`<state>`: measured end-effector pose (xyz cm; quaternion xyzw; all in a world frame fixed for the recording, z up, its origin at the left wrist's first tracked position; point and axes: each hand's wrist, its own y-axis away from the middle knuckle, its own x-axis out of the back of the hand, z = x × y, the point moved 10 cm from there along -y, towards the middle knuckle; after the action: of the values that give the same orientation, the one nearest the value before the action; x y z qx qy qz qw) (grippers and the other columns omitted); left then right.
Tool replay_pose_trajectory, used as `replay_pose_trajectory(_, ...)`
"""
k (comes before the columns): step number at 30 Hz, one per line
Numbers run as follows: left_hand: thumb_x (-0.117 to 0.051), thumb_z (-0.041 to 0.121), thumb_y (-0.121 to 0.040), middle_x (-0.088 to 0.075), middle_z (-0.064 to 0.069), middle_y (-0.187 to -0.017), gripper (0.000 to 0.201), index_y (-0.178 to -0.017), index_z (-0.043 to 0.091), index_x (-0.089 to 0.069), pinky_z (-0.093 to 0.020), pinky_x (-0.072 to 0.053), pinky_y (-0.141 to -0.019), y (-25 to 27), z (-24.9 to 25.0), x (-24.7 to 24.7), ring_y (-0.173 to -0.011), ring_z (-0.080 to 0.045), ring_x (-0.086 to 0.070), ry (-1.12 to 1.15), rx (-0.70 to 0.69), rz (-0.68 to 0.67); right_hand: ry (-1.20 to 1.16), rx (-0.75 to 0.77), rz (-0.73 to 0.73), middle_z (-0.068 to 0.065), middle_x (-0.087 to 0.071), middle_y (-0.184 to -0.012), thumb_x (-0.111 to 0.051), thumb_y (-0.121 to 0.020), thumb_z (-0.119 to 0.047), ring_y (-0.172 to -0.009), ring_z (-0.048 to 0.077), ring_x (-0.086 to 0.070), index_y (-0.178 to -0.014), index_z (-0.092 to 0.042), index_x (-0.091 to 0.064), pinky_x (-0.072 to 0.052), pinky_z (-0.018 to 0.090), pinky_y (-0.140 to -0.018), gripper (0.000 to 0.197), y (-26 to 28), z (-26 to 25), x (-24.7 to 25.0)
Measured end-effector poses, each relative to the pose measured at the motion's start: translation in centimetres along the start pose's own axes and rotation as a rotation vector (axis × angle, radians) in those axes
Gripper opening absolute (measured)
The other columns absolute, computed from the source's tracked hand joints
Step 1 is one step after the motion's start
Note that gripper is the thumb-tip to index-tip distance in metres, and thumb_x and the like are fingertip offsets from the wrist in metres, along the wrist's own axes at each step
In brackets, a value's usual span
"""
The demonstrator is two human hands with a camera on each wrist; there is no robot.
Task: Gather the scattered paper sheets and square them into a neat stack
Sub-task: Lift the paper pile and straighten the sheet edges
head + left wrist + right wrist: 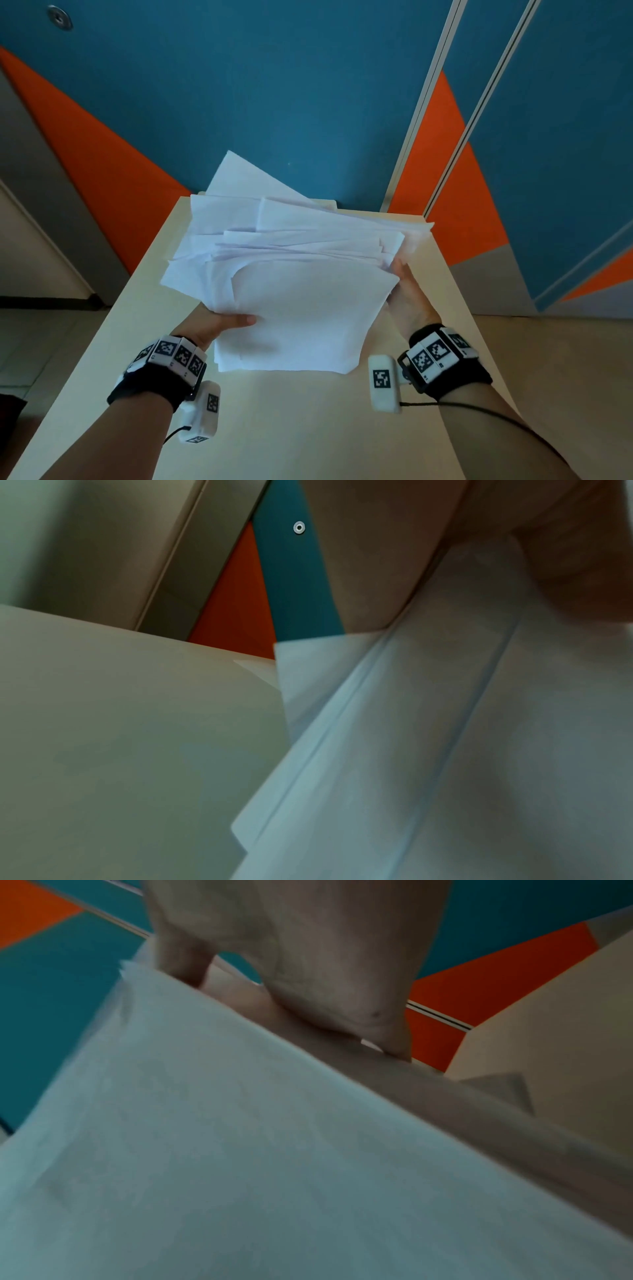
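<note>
A thick, fanned pile of white paper sheets [291,274] is held between both hands above the beige table [291,428]. Its edges are uneven and several sheets stick out at the far side. My left hand [219,325] grips the pile's near left edge, thumb on top, fingers hidden underneath. My right hand [407,294] holds the right edge, with its fingers hidden behind the sheets. In the left wrist view the sheets [428,750] fill the right half, blurred. Seen from the right wrist, the paper [240,1150] runs under my right hand [308,961], which lies against its edge.
The table [120,737] is narrow, and its far end meets a blue and orange wall [308,85]. A vertical metal rail [421,102] runs down the wall at the right. Beige floor [565,359] lies on both sides of the table.
</note>
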<state>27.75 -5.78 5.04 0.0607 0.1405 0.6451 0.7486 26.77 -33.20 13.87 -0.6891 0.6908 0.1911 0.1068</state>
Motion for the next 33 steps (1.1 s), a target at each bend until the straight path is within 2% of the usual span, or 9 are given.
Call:
replay_pose_trajectory(3,-0.095,0.032,-0.012,-0.076,-0.005,-0.096,0.093,-0.1,0.019,-0.068,-0.045,-0.053,-0.088,0.2,0.2,0.0,-0.093,-0.024,-0.071,-0.001,-0.004,0.001,0.185,0.078,0.001,-0.002,-0.061,-0.128,-0.058,-0.088,-0.014,-0.118,0.016,-0.058,-0.136,-0.025,-0.042,-0.054,0.025,-0.08,0.052,-0.2,-0.3,0.4)
replay_pose_trajectory(7,-0.095,0.028,-0.015,-0.074,-0.01,-0.099,0.088,-0.098,0.016,-0.068,-0.049,-0.052,-0.091,-0.1,-0.2,0.4,-0.099,-0.032,-0.067,0.009,0.018,0.069,0.246,0.202,0.108,-0.013,-0.057,-0.126,-0.071,-0.06,-0.065,-0.118,0.008,-0.054,-0.13,-0.039,-0.041,-0.043,0.033,-0.097,0.08,0.8,-2.6,1.3)
replay_pose_trajectory(10,-0.094,0.029,-0.014,-0.075,-0.01,-0.095,0.081,-0.092,0.017,-0.07,-0.049,-0.053,-0.089,-0.2,-0.3,0.4,-0.096,-0.033,-0.068,0.012,0.024,0.082,0.544,0.552,0.334,-0.022,-0.048,-0.117,-0.061,-0.08,-0.05,-0.116,0.001,-0.047,-0.122,-0.043,-0.046,-0.035,0.028,-0.104,0.045,3.1,-8.4,1.5)
replay_pose_trajectory(12,-0.094,0.028,-0.015,-0.077,-0.004,-0.087,0.079,-0.089,0.019,-0.071,-0.046,-0.054,-0.087,-0.2,-0.4,0.5,-0.093,-0.03,-0.069,0.015,0.024,0.077,0.909,0.893,0.291,-0.014,-0.05,-0.111,-0.056,-0.086,-0.034,-0.109,0.008,-0.045,-0.116,-0.026,-0.061,-0.034,0.024,-0.101,0.031,4.6,-11.6,-2.5)
replay_pose_trajectory(14,-0.093,0.024,-0.017,-0.078,-0.002,-0.083,0.073,-0.087,0.019,-0.072,-0.043,-0.054,-0.085,-0.2,-0.3,0.4,-0.089,-0.027,-0.071,0.024,0.025,0.06,1.187,1.06,0.179,-0.001,-0.06,-0.103,-0.054,-0.087,-0.027,-0.102,0.013,-0.043,-0.105,-0.017,-0.07,-0.032,0.029,-0.09,0.026,4.5,-11.8,-6.6)
replay_pose_trajectory(18,-0.094,0.035,-0.008,-0.078,-0.003,-0.084,0.084,-0.087,0.019,-0.072,-0.041,-0.055,-0.082,-0.2,-0.2,0.1,-0.078,-0.02,-0.074,0.03,0.017,0.027,1.483,1.118,0.134,0.002,-0.067,-0.096,-0.052,-0.086,-0.025,-0.095,0.016,-0.04,-0.102,-0.02,-0.072,-0.021,0.027,-0.074,0.026,3.3,-10.5,-10.1)
replay_pose_trajectory(23,-0.094,0.033,-0.005,-0.078,-0.002,-0.084,0.089,-0.09,0.019,-0.071,-0.038,-0.055,-0.079,-0.1,-0.1,-0.2,-0.083,-0.021,-0.072,0.018,0.033,0.007,1.482,1.147,0.033,-0.003,-0.065,-0.086,-0.054,-0.085,-0.023,-0.09,0.014,-0.04,-0.08,-0.022,-0.071,-0.012,0.023,-0.07,0.017,3.6,-10.4,-12.4)
replay_pose_trajectory(29,-0.094,0.022,-0.014,-0.077,-0.003,-0.084,0.076,-0.087,0.019,-0.073,-0.038,-0.056,-0.079,0.0,-0.2,-0.3,-0.084,-0.024,-0.072,-0.006,0.051,-0.015,1.524,1.026,-0.041,0.001,-0.062,-0.088,-0.047,-0.082,-0.029,-0.087,0.012,-0.04,-0.098,-0.018,-0.067,-0.011,0.026,-0.063,0.027,2.7,-8.7,-13.3)
replay_pose_trajectory(33,-0.084,0.017,-0.031,-0.077,-0.001,-0.077,0.055,-0.085,0.017,-0.071,-0.039,-0.053,-0.083,0.1,0.1,-0.2,-0.086,-0.028,-0.068,0.023,0.031,0.022,1.547,0.882,-0.16,0.004,-0.065,-0.103,-0.042,-0.088,-0.022,-0.099,0.019,-0.053,-0.11,-0.016,-0.066,-0.024,0.032,-0.072,0.033,1.9,-7.3,-13.9)
